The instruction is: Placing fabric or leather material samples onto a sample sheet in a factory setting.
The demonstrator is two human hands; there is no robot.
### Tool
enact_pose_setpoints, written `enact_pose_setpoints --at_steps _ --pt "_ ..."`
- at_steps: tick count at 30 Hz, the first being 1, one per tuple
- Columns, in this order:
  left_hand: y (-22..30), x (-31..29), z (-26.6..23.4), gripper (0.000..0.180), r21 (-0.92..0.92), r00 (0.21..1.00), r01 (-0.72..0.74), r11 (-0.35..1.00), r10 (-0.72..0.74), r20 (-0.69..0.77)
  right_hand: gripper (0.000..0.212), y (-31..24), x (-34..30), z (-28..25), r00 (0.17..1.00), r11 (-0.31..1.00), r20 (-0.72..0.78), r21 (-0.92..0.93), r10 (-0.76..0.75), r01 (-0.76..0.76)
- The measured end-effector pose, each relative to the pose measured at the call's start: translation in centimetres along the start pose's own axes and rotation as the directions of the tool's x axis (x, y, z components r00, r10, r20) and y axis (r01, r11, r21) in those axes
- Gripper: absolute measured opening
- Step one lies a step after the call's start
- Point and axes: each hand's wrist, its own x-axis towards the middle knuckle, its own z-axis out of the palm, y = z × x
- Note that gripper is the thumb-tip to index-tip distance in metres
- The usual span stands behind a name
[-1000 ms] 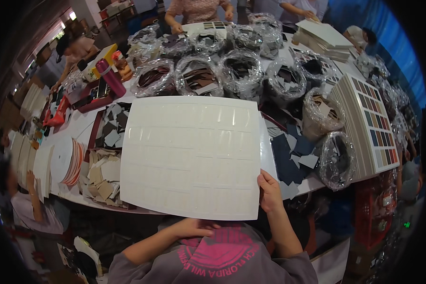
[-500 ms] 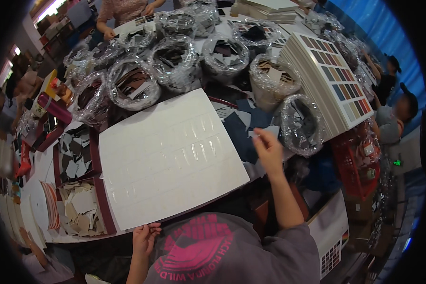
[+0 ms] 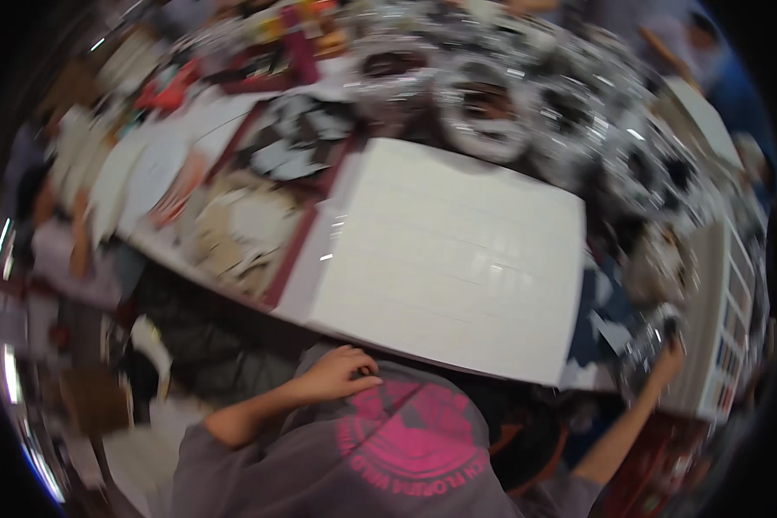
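A large white board [image 3: 457, 259] with rows of faint rectangular outlines lies on the table in front of me. My left hand [image 3: 341, 373] is by my shirt, just below the board's near edge. Its fingers are curled in, and whatever they may hold is too small to make out. Over to the right, my right hand [image 3: 666, 358] is at a plastic-lined tub [image 3: 639, 354]. Motion smears its fingers, and a dark patch shows at the fingertips. Dark blue sheets [image 3: 589, 324] and a pale scrap [image 3: 611, 333] lie between the board and that tub.
Plastic-wrapped tubs [image 3: 483, 112] of scraps line the board's far side. At left stand a box of grey scraps [image 3: 295, 142] and another of beige scraps [image 3: 242, 226]. A thick stack of swatch boards [image 3: 699, 319] stands at far right. Other people are around the table.
The view has swung, shifting the board to the right in the picture. My right hand has moved from the blue sheets to the tub at right. The left hand remains near my shirt.
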Motion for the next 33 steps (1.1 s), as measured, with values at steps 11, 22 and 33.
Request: enact_pose_setpoints --at_steps 11,22,33 --pt "-2.4 -3.3 -9.6 0.018 -0.11 0.912 0.4 0.91 -0.384 0.141 0.033 -17.7 -6.3 -5.8 0.946 0.956 -0.308 0.236 -0.097 0.175" --pt "-8.8 1.6 -18.4 0.047 0.732 0.844 0.45 0.512 0.023 -0.535 0.016 -36.2 -20.3 -3.7 0.757 0.535 0.572 0.766 -0.316 -0.356" --pt "-7.8 1.8 -18.1 0.023 0.437 0.687 0.579 0.689 -0.123 -0.716 0.014 -40.3 -24.1 -0.4 0.556 0.54 0.816 0.541 -0.155 -0.644"
